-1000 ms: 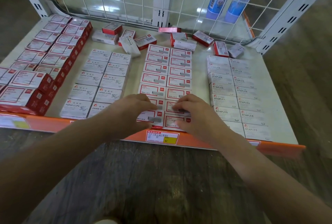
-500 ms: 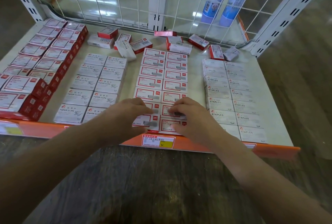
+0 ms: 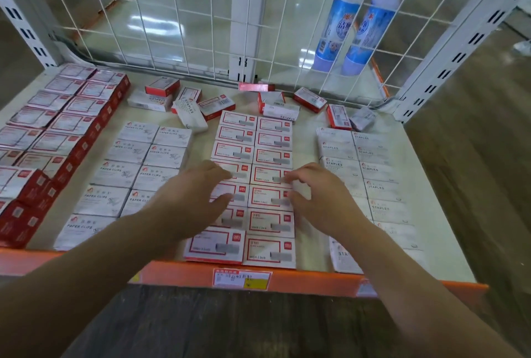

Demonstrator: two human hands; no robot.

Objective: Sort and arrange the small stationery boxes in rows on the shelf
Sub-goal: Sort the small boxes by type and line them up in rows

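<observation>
Both hands slid back from shelf's [image 3: 431, 185] front edge; left hand [image 3: 189, 199], right hand [image 3: 319, 199] splayed, squaring red-framed boxes [image 3: 270, 199]. Next: loose boxes [image 3: 310, 99].

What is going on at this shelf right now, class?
A person is tidying small stationery boxes on a shelf. Both hands, left hand and right hand, rest over the middle double row of red-bordered boxes, fingers spread on either side as if squaring it up. Rows of paper clip boxes and staples boxes flank it. Loose boxes lie unsorted at the back.
</observation>
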